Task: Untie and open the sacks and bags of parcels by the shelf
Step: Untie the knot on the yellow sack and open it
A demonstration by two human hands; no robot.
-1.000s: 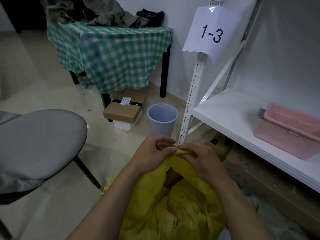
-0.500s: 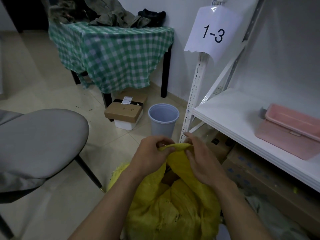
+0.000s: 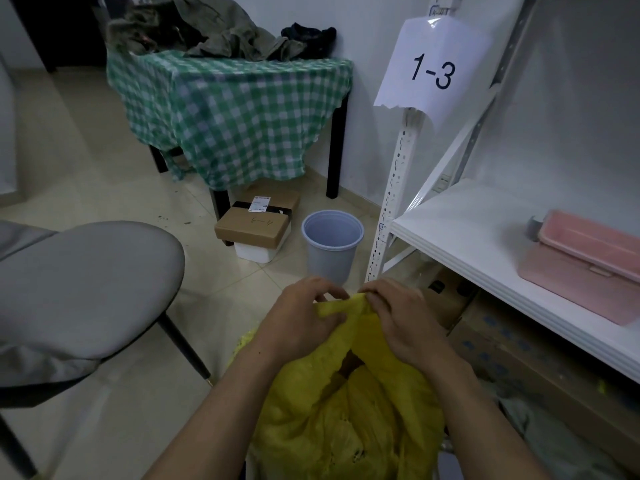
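A yellow woven sack [image 3: 349,417] stands on the floor right in front of me, beside the white shelf [image 3: 460,237]. Its top edge is gathered into a twisted strip between my hands. My left hand [image 3: 301,318] pinches the left end of that strip with thumb and curled fingers. My right hand [image 3: 403,318] grips the right end, fingers curled over the fabric. Just below the strip the sack's mouth gapes, showing a dark brown thing inside that I cannot make out.
A grey chair [image 3: 79,292] stands at my left. Ahead are a pale plastic bin [image 3: 330,244], two stacked boxes [image 3: 254,226] and a table under a green checked cloth [image 3: 225,119]. A pink box [image 3: 585,265] lies on the shelf; cardboard boxes [image 3: 512,351] sit beneath it.
My hands have stayed on the sack's top edge, working it; the twisted strip now lies stretched between them and the gap below it is a little wider.
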